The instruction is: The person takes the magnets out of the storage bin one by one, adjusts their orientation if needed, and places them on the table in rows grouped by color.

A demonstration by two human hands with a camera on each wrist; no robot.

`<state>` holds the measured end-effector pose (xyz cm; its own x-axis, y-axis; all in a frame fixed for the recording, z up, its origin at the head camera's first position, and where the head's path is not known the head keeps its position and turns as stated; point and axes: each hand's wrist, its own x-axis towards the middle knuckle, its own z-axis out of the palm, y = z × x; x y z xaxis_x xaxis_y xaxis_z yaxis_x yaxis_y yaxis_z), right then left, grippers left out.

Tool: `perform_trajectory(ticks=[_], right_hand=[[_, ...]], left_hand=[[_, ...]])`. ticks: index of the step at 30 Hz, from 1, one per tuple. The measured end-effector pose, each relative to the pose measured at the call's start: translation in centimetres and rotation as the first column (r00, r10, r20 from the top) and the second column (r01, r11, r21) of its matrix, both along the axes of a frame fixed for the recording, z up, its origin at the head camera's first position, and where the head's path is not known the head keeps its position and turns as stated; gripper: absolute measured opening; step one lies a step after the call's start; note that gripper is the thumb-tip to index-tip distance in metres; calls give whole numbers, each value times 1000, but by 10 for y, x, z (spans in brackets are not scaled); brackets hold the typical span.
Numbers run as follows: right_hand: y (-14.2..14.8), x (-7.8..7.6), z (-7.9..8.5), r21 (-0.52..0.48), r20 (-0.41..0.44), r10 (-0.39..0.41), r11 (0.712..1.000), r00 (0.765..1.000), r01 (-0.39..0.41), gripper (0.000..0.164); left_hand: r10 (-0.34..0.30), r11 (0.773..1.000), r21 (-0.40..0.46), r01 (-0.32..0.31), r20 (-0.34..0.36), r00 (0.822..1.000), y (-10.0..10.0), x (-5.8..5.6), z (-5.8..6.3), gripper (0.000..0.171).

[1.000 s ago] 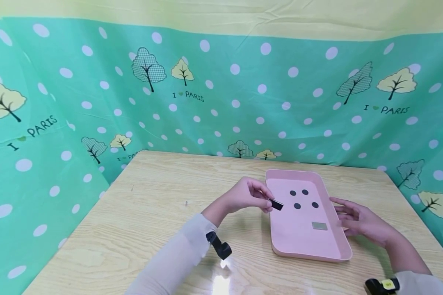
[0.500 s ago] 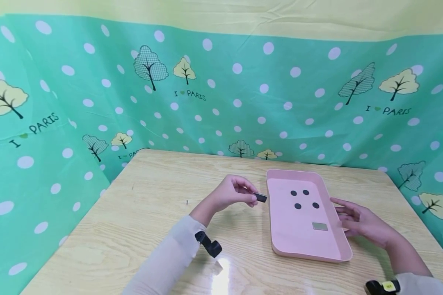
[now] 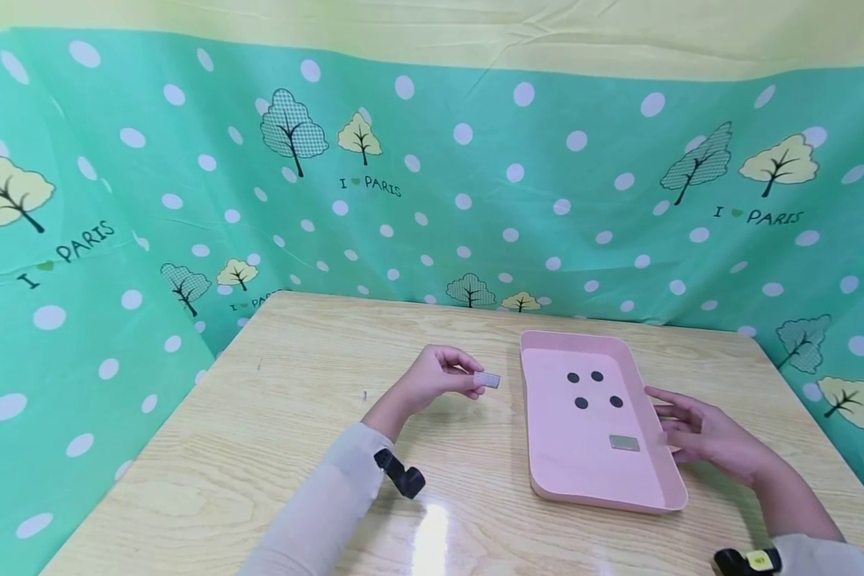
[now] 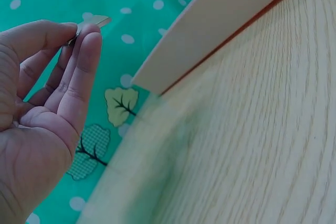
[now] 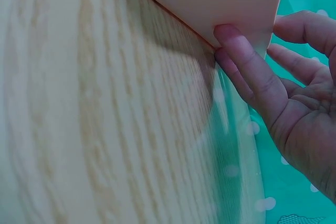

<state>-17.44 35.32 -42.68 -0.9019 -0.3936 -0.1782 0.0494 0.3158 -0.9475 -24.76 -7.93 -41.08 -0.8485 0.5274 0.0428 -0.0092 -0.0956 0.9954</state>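
Observation:
My left hand [image 3: 439,379] pinches a small flat rectangular plate [image 3: 487,380] between thumb and fingertips, above the table just left of the pink tray [image 3: 601,488]. Its silvery face shows in the head view; the left wrist view catches the plate [image 4: 97,23] nearly edge-on. Several black discs [image 3: 581,402] lie inside the tray, and a similar silvery rectangular plate [image 3: 624,442] rests nearer its front right. On the tray's right side, my right hand [image 3: 713,436] touches the outer wall with fairly straight fingers; the right wrist view has its fingertips [image 5: 228,32] on that wall.
A wood-grain table [image 3: 317,368] carries everything, with a tiny dark mark [image 3: 364,395] left of my left hand. Behind it hangs a green dotted curtain [image 3: 418,216] printed with trees. Black cameras [image 3: 401,474] are strapped at the wrists.
My left hand has drawn back leftward from over the tray, carrying the plate. The plate has turned from its black face to its silvery one. My right hand has stayed put.

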Motion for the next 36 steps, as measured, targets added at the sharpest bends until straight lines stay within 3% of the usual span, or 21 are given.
perform_trajectory(ticks=[20, 36], right_hand=[[0, 0, -1, 9, -3, -12, 1000, 1000, 12, 67], [-2, 1, -1, 6, 7, -16, 1000, 1000, 16, 71]], left_hand=[[79, 993, -93, -69, 103, 992, 8, -29, -28, 20], [122, 987, -118, -112, 87, 989, 19, -43, -48, 19]])
